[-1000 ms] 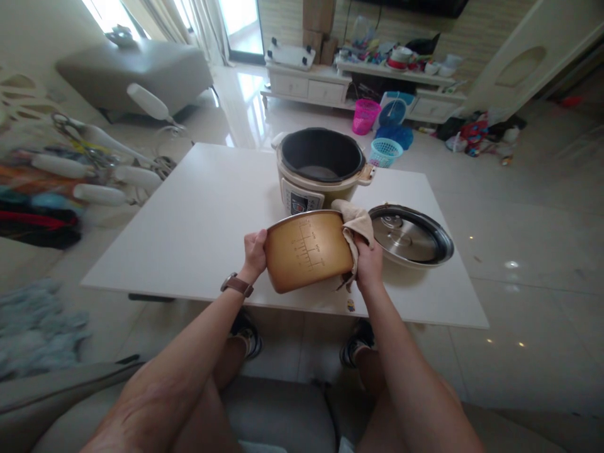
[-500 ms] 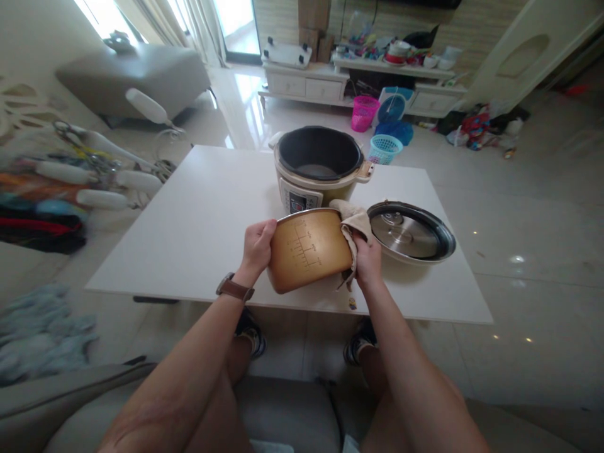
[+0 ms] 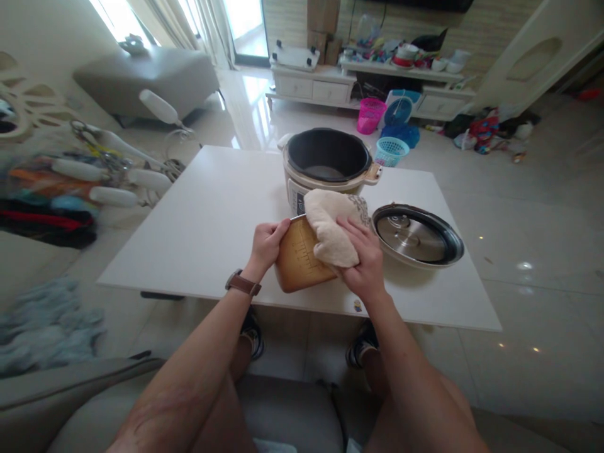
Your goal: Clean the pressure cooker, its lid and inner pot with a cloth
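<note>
My left hand (image 3: 268, 244) grips the rim of a golden-brown inner pot (image 3: 299, 258) with level marks on its outer wall, tilted above the table's near edge. A beige cloth (image 3: 330, 226) lies bunched over the pot's right side and outer wall. My right hand (image 3: 363, 257) presses the cloth against the pot, fingers bent over it. Just behind stands the electric pressure cooker body (image 3: 330, 157), its dark cavity open and its front panel partly covered by the cloth. To the right, the cooker's lid (image 3: 418, 234) rests with its metal underside facing up.
Everything stands on a white table (image 3: 189, 226). A small cartoon sticker (image 3: 357, 306) is at its near edge. Beyond it on the floor are a pink basket (image 3: 370, 115) and a light-blue basket (image 3: 391, 151). A lamp with white shades (image 3: 158, 106) stands at the left.
My right hand has moved with the cloth from the pot's right edge onto its outer wall, covering more of it. My left hand keeps its hold on the rim.
</note>
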`<state>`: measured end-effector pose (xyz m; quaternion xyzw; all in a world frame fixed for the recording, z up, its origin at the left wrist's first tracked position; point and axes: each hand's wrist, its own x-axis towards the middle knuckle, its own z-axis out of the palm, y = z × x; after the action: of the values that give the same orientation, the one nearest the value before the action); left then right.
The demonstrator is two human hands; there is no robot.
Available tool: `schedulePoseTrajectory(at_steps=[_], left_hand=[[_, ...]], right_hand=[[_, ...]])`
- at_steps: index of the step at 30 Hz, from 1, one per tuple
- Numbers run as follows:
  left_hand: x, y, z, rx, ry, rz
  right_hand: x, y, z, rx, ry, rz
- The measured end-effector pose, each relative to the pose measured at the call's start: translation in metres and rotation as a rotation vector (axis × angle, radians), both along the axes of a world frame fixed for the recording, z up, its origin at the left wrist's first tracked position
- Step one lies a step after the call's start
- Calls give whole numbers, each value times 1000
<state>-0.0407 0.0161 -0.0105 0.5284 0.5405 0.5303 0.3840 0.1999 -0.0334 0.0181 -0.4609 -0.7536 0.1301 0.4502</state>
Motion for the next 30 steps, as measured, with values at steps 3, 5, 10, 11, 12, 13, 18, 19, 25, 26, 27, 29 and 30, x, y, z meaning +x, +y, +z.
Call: schedulePoseTrajectory(at_steps=[3,5,10,11,12,13,18,19,25,26,27,29,30], left_hand=[[0,1,-1,-15,-11,1],[0,2,-2,-27,-12,-2],[0,3,-4,-21,-12,-9],[0,4,-5,-16,-14,-5],[-1,4,-6,-13,-17,1],[-1,4,-7,-13,-22,8],[-5,4,-13,-14,-42,41],[-6,4,-15,-14,-45,45],[-9,4,-27,3,-79,103],[-9,4,-29,9,-83,115],[-9,4,-30,13,-84,125],[-8,3,-32,14,-79,143],[-7,3,-33,13,-74,152]], right_hand=[[-2,-6,9,41,-182,100],[-2,-7,9,57,-169,99],[1,-2,1,41,-19,36],[2,-1,0,32,5,30],[2,-1,-1,24,29,26],[2,0,-2,20,51,21],[2,3,-11,-24,183,-54],[2,5,-14,-40,227,-81],[5,18,-33,-238,576,-272],[6,20,-36,-276,632,-296],[7,23,-39,-312,686,-318],[10,28,-45,-384,775,-362],[11,30,-48,-417,811,-385]])
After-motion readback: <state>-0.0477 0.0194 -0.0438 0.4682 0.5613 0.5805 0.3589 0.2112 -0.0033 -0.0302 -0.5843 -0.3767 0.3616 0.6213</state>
